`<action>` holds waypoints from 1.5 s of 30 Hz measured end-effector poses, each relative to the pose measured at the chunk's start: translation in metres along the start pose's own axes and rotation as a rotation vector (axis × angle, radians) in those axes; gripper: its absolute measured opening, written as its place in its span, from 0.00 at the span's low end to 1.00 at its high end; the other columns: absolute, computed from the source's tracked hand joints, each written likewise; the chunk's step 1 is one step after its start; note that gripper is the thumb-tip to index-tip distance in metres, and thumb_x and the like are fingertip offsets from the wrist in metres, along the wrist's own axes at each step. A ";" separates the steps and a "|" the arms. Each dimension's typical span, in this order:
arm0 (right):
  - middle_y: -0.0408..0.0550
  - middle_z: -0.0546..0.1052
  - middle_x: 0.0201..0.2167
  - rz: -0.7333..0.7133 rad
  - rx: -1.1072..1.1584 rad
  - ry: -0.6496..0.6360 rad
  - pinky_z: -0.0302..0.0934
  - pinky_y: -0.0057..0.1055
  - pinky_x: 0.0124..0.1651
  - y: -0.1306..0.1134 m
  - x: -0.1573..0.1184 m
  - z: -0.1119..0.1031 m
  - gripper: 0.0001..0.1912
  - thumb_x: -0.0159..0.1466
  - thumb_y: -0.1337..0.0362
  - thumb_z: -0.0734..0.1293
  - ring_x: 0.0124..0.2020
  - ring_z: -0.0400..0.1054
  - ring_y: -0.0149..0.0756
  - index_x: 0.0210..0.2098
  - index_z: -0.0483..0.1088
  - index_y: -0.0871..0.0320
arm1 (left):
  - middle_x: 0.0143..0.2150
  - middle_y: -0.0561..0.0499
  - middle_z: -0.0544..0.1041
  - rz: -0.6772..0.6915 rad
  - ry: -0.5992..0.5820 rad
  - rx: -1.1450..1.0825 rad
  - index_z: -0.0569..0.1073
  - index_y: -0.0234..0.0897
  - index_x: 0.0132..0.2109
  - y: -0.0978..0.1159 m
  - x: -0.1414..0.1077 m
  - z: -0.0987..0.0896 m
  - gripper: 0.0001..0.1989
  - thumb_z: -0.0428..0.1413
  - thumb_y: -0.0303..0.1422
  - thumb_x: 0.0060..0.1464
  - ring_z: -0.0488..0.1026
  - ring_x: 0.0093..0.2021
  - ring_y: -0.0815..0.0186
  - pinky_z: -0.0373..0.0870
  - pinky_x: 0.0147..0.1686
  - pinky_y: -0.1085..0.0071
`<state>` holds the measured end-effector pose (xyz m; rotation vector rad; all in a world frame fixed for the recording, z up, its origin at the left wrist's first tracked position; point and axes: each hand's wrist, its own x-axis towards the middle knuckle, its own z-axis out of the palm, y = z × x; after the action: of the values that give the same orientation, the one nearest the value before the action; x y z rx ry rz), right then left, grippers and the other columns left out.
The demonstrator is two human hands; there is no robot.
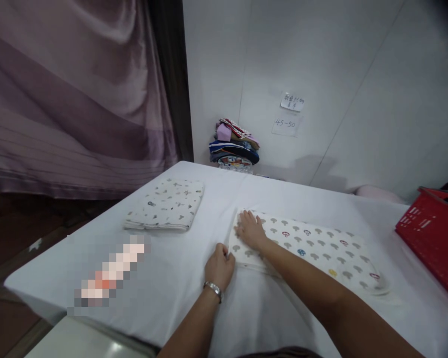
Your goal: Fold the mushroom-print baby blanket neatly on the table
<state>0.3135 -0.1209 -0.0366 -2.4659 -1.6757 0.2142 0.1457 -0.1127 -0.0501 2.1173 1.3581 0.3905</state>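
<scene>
My right hand (251, 229) is flat on top of a long, folded white cloth with grey mushrooms and a few red, blue and yellow ones (313, 243). Its fingers are a bit apart and it is not gripping anything. My left hand (220, 266) is curled up small, right at the near corner of the cloth's left end. I can't tell if its fingers pinch the edge or just touch it.

I think I am making this end flat and neat. From how it looks, the next move calls for soft, even hands, with the top hand light enough not to bunch up the layers. A hard pull at the corner could make it go crooked.

The mushroom cloth lies under my right hand and goes off to the right, past my right arm. The other folded cloth, white with tiny dark shapes (171, 204), is past my left hand and over to its left, well apart from both hands. Both cloths lie on the white-covered surface (179, 293). A red plastic basket with holes (433, 238) is far to the right of my right hand. A messy pile of folded, many-coloured cloths (234, 149) is farther away than my hands, by the wall. Something left of my left hand is too blurred to tell.
</scene>
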 end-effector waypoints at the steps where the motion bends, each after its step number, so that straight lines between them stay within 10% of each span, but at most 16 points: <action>1: 0.54 0.43 0.68 0.029 -0.008 -0.011 0.29 0.47 0.65 0.005 0.006 0.002 0.34 0.67 0.49 0.49 0.68 0.32 0.43 0.66 0.46 0.63 | 0.27 0.54 0.72 -0.005 -0.005 0.007 0.61 0.40 0.34 0.000 0.000 0.000 0.02 0.49 0.31 0.54 0.71 0.30 0.65 0.54 0.29 0.70; 18: 0.52 0.44 0.68 0.078 -0.006 -0.008 0.30 0.47 0.65 0.015 0.023 0.014 0.35 0.66 0.46 0.48 0.68 0.33 0.44 0.65 0.49 0.60 | 0.28 0.53 0.73 -0.012 -0.011 0.020 0.61 0.41 0.34 0.002 0.000 -0.001 0.02 0.48 0.33 0.54 0.71 0.31 0.63 0.54 0.28 0.70; 30: 0.56 0.45 0.67 -0.041 0.157 0.018 0.33 0.53 0.64 0.011 -0.048 -0.006 0.34 0.66 0.45 0.51 0.68 0.33 0.45 0.64 0.49 0.60 | 0.27 0.51 0.72 -0.001 -0.010 0.079 0.62 0.42 0.34 0.005 0.010 -0.006 0.06 0.47 0.38 0.52 0.70 0.29 0.60 0.58 0.27 0.69; 38: 0.53 0.46 0.67 -0.043 0.211 0.057 0.33 0.49 0.65 0.062 -0.089 -0.031 0.33 0.66 0.45 0.51 0.68 0.34 0.44 0.64 0.50 0.58 | 0.34 0.46 0.75 -0.013 -0.032 0.141 0.65 0.40 0.38 0.010 0.012 -0.011 0.13 0.47 0.43 0.49 0.72 0.32 0.55 0.64 0.29 0.65; 45: 0.52 0.44 0.68 0.415 -0.011 0.089 0.28 0.45 0.65 0.175 -0.173 -0.041 0.32 0.67 0.50 0.53 0.68 0.31 0.42 0.65 0.48 0.58 | 0.36 0.52 0.75 -0.050 -0.064 0.259 0.61 0.43 0.38 0.009 0.020 -0.008 0.12 0.44 0.44 0.50 0.72 0.34 0.58 0.65 0.31 0.68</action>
<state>0.4175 -0.3468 -0.0272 -2.7602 -1.1193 0.1378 0.1564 -0.0949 -0.0394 2.2757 1.4875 0.1300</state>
